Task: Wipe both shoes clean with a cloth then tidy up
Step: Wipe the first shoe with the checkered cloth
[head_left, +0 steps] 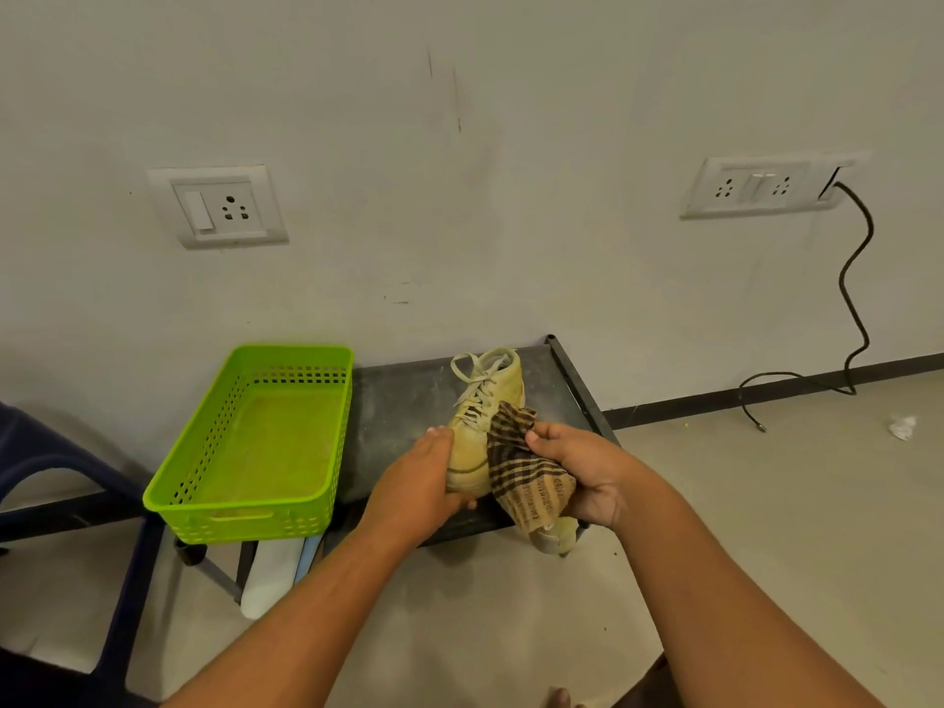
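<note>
A yellowish lace-up shoe (pixel 488 401) stands on the dark metal rack (pixel 403 396), toe toward me. My left hand (pixel 429 477) grips its toe end from the left. My right hand (pixel 577 467) holds a brown checked cloth (pixel 526 477) bunched against the shoe's right side. A second shoe's pale toe (pixel 554 536) peeks out below the cloth at the rack's front right corner; the rest of it is hidden.
A green perforated plastic basket (pixel 255 518) sits on the rack's left end. A white bottle (pixel 268 574) lies under the rack. A dark blue chair (pixel 56 467) stands at the left. A black cable (pixel 853 309) hangs from a wall socket at the right, and crumpled paper (pixel 903 427) lies on the floor.
</note>
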